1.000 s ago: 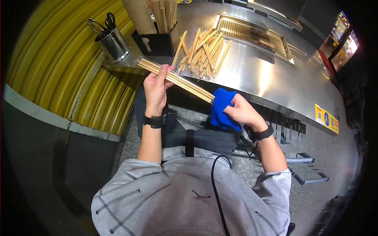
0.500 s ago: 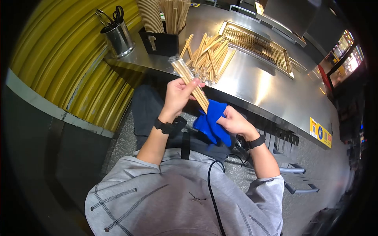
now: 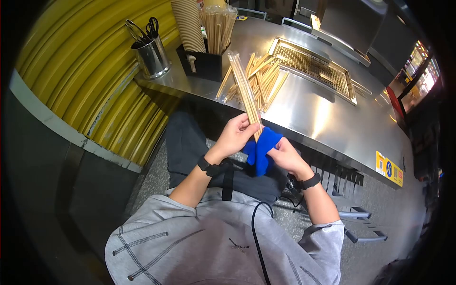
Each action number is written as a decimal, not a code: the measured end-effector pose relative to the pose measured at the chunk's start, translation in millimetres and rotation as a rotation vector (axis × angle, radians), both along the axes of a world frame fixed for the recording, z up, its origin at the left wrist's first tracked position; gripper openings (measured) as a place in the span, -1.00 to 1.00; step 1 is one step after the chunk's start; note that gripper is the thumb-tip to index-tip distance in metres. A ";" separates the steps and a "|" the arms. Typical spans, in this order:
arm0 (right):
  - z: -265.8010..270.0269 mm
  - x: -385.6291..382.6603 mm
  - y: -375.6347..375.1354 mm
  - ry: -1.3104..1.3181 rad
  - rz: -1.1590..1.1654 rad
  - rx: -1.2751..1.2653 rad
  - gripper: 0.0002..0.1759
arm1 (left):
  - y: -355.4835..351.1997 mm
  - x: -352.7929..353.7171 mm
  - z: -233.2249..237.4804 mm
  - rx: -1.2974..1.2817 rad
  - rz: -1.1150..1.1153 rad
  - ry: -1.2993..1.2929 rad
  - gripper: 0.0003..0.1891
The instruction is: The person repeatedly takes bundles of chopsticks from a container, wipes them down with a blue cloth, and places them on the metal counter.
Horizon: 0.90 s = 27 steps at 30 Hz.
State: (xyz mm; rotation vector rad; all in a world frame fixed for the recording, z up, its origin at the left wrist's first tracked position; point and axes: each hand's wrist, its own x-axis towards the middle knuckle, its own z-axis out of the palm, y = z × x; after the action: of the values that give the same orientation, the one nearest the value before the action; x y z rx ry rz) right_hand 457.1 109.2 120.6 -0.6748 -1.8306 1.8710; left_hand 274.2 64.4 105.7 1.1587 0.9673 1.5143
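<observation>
In my left hand point(image 3: 237, 135) is a bundle of wooden chopsticks point(image 3: 244, 90), pinched near its lower end. Clear plastic covers at least its upper part, and the bundle points up and away over the counter's edge. My right hand point(image 3: 288, 156) grips a blue cloth point(image 3: 266, 145), which is folded about the bottom of the bundle and hides those ends. Behind, on the steel counter, lies a loose pile of chopsticks point(image 3: 270, 83), some in clear wrappers. The held bundle overlaps part of this pile in view.
A black holder point(image 3: 204, 69) carries a stack of paper cups point(image 3: 187, 23) and wrapped chopsticks point(image 3: 219, 31). Left of it stands a steel canister point(image 3: 152, 59) with black-handled scissors or tongs. A grill grate point(image 3: 313, 64) is set into the steel counter point(image 3: 304, 102). Yellow corrugated panelling borders the left.
My left hand has moved down the bundle, closer to the blue cloth. The chopsticks now stand out longer above it and point more steeply. The view has shifted slightly.
</observation>
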 end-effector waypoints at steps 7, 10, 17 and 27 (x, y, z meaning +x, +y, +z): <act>-0.6 7.5 7.0 -0.104 -0.051 -0.003 -0.76 | 32.7 -70.4 41.5 -0.153 0.142 0.469 -0.83; 0.5 8.1 9.5 -0.138 -0.104 -0.024 -0.78 | 62.8 -98.3 63.0 -0.240 0.208 0.732 -0.78; 29.7 9.5 -5.4 -0.119 -0.131 0.034 -0.78 | 86.3 -100.0 76.8 0.080 0.834 0.958 -0.68; 11.2 8.5 5.3 0.157 -0.117 -0.170 -0.71 | 126.4 -141.7 95.8 0.231 0.872 1.038 -0.57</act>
State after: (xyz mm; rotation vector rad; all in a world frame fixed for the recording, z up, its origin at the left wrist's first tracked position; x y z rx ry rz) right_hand 465.5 114.5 131.8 -0.6559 -1.5158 1.9572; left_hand 132.5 190.8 201.4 1.8933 2.2538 1.6615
